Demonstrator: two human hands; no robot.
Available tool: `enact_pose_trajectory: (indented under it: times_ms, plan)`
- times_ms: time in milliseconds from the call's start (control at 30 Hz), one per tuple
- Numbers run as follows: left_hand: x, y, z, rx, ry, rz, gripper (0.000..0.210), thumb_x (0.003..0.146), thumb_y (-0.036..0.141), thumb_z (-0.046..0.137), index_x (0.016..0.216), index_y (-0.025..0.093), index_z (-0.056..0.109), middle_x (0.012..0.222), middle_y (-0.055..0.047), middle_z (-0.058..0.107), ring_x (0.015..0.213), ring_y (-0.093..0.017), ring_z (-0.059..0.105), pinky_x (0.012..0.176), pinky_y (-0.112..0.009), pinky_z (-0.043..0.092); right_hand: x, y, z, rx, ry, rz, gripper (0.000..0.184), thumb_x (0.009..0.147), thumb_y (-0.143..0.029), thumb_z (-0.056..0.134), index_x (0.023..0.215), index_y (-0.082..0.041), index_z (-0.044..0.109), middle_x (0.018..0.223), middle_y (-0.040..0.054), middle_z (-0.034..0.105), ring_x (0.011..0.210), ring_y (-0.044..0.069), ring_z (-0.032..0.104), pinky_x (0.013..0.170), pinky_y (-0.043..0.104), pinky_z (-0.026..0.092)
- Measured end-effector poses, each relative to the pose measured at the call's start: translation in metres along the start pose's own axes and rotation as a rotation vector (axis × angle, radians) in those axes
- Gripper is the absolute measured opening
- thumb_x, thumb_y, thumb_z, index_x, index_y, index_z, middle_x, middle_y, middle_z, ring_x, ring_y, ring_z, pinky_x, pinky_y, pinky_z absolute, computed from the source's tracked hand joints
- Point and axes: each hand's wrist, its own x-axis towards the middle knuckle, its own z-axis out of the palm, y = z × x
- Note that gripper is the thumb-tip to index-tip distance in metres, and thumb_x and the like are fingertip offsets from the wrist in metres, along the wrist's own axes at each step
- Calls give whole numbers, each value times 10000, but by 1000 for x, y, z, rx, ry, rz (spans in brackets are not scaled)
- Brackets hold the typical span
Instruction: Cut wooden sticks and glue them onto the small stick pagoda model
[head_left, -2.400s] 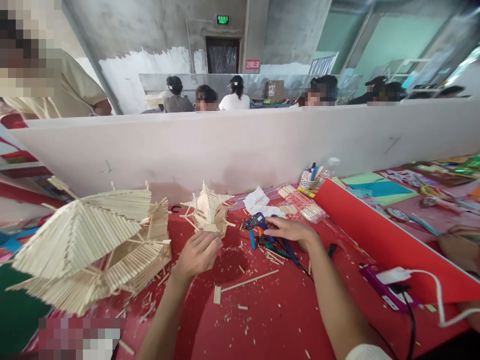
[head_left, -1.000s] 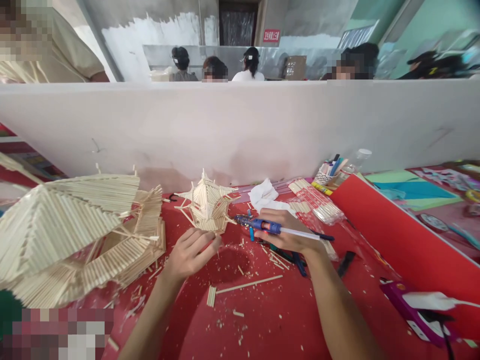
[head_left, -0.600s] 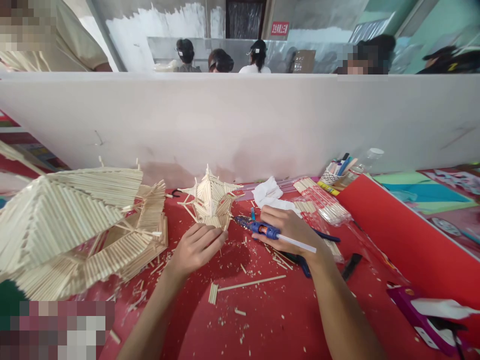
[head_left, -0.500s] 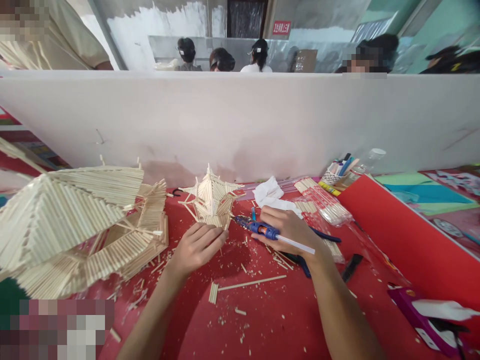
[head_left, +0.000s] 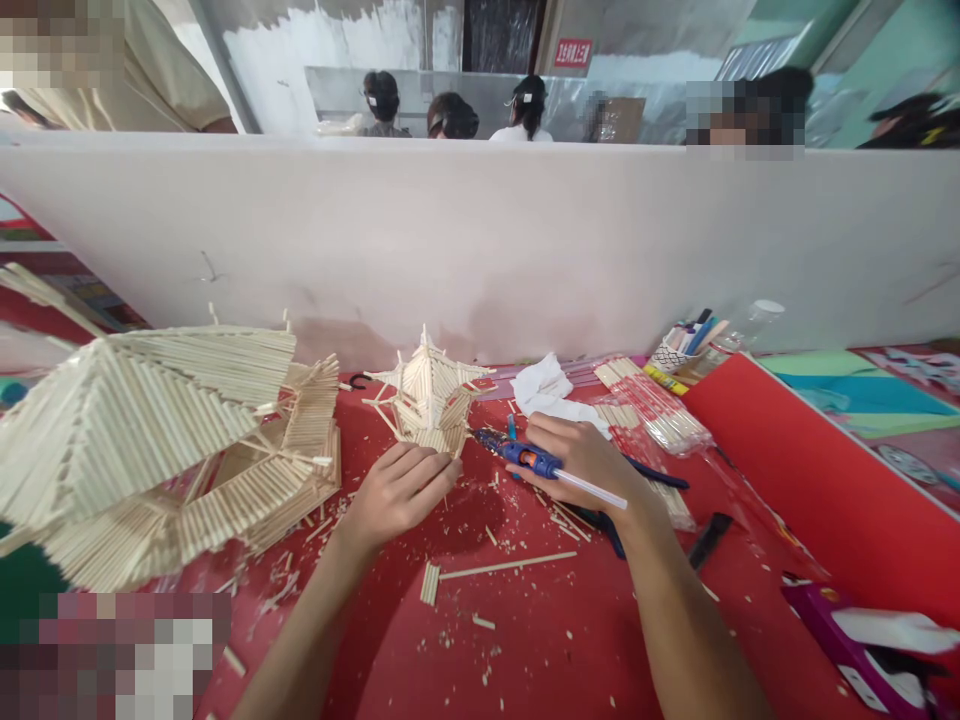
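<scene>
A small pagoda-like model (head_left: pixel 426 385) of pale wooden sticks stands on the red table, its pointed top upward and its corners flaring out. My left hand (head_left: pixel 409 487) is closed at its near edge, fingers curled against the sticks; the fingertips are partly hidden. In my right hand (head_left: pixel 581 455) is a blue glue gun (head_left: pixel 534 460) with a clear glue stick poking out of its back. The nozzle points left, close to the right side of the small model. A larger stick model (head_left: pixel 172 400) with a wide roof stands to the left.
Stick offcuts (head_left: pixel 430 583) and crumbs litter the red table (head_left: pixel 525 650). Bagged sticks (head_left: pixel 652 400), white tissue (head_left: pixel 544 382), a pen holder (head_left: pixel 671 352) and a red board (head_left: pixel 810 470) lie to the right. A white partition (head_left: pixel 480 230) closes the back; people are beyond it.
The view has shifted slightly, so everything sits a little further right. Both hands keep nearly the same place at the small model, the glue gun still held at its right side.
</scene>
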Motion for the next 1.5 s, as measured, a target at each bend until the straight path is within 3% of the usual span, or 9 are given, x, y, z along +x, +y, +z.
enact_pose_trajectory:
  times_ms: [533, 733, 1500]
  plan:
    - [1, 0, -3, 39, 20, 8, 215, 952, 62, 528, 1138, 136, 608, 953, -86, 736, 895, -178, 670, 783, -328, 492, -1, 0, -3, 113, -22, -15, 303, 966, -489, 549, 872, -206, 599, 897, 61, 635, 788, 189, 593, 687, 303, 429]
    - [-1, 1, 2, 38, 33, -67, 210, 937, 55, 544, 1100, 167, 611, 969, -70, 742, 872, -169, 666, 767, -320, 457, -1, -2, -3, 113, 21, -6, 293, 973, -465, 543, 883, -196, 615, 919, 62, 630, 782, 178, 594, 678, 294, 432]
    - [6, 25, 25, 86, 30, -266, 161, 920, 92, 584, 1031, 191, 645, 954, -52, 739, 860, -187, 603, 779, -339, 419, -2, -1, -10, 113, -56, -11, 264, 956, -423, 592, 822, -197, 616, 864, 41, 623, 780, 178, 586, 658, 279, 385]
